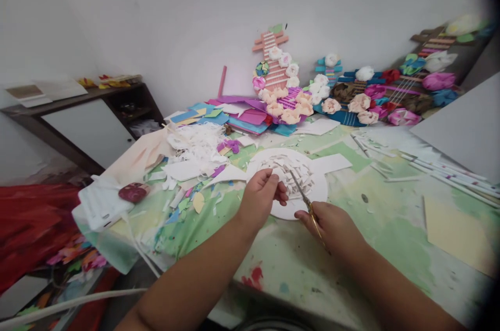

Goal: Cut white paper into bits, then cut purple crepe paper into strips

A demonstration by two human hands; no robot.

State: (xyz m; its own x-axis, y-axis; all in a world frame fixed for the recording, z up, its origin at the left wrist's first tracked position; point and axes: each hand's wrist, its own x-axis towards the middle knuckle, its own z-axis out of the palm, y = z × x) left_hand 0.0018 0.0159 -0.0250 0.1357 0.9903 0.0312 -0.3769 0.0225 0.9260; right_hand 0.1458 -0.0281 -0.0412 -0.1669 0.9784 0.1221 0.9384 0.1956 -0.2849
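White scraps (287, 161) on disc (319, 193) | right hand (336, 224): gripping scissors (309, 207) | left hand (261, 193): curled, cannot tell if pinching

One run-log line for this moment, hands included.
left hand: at white disc, grip unclear | right hand: holding scissors | on disc: small white pieces

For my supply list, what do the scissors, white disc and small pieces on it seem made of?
Scissors: probably metal, with shiny gold-toned handles and greyer blades. White disc: matte and flat, so perhaps card or foam board. Small pieces: likely paper or card, matte white with straight-looking edges.
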